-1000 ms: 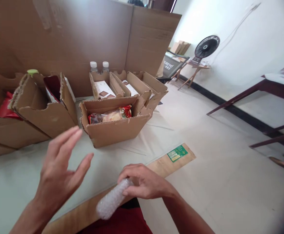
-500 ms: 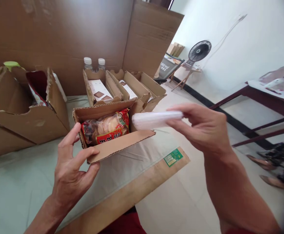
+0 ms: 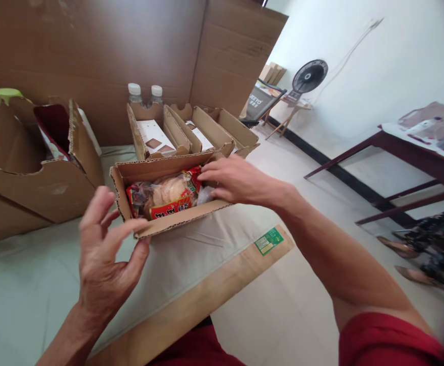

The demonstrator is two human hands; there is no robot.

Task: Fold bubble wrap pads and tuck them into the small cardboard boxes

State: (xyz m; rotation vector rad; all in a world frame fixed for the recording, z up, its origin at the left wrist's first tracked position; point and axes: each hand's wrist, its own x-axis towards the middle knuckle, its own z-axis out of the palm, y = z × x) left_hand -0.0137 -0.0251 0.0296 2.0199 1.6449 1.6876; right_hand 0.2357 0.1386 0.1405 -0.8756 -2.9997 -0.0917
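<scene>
An open cardboard box (image 3: 184, 218) stands in front of me on the pale green surface, with a red and clear snack packet (image 3: 161, 198) inside. My left hand (image 3: 107, 254) pinches the box's front left corner between thumb and forefinger, its other fingers spread. My right hand (image 3: 237, 180) reaches into the right end of the box. Its closed fingers press a bubble-wrapped roll (image 3: 205, 194) down beside the packet. Only a small part of the roll shows under the fingers.
Behind stand more open boxes (image 3: 153, 142) holding white packs, two water bottles (image 3: 134, 91) and a tall cardboard wall (image 3: 111, 51). A large torn box (image 3: 35, 183) sits left. A cardboard strip with a green label (image 3: 270, 240) edges the surface. A fan (image 3: 309, 76), a dark table (image 3: 416, 147) and a person's feet (image 3: 423, 259) are on the right.
My right hand lifted the bubble-wrapped roll from my lap, carried it over the box and pushed it inside. My left hand came forward and took hold of the box's front corner.
</scene>
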